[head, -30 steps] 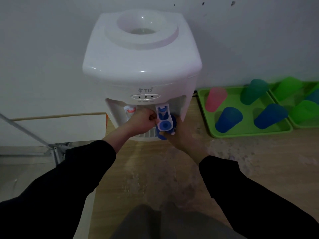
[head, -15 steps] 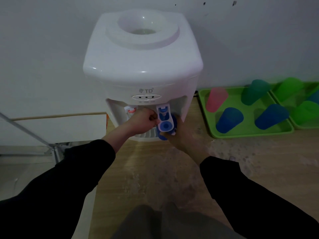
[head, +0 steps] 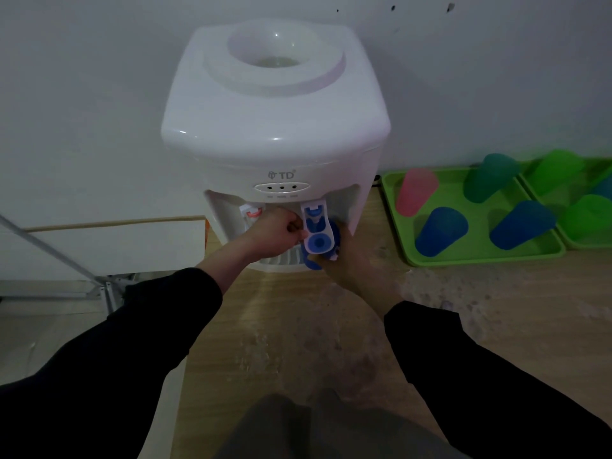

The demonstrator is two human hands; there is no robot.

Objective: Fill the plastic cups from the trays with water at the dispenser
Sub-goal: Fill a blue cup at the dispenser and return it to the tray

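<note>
Gripping blue cup (head: 314,260), right hand (head: 351,263)

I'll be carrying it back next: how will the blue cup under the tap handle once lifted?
The blue cup looks like thin plastic, so probably light and squeezable. If it holds water, it may slosh. The right hand wraps it, which should steady it.

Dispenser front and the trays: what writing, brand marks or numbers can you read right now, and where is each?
"TD", with a small emblem before it: on the front of the white water dispenser, above its three indicator lights.
Tiny captions under the three lights: too small and blurred to read.
Blue tap, red tap, cups and green tray: no readable text.
</note>
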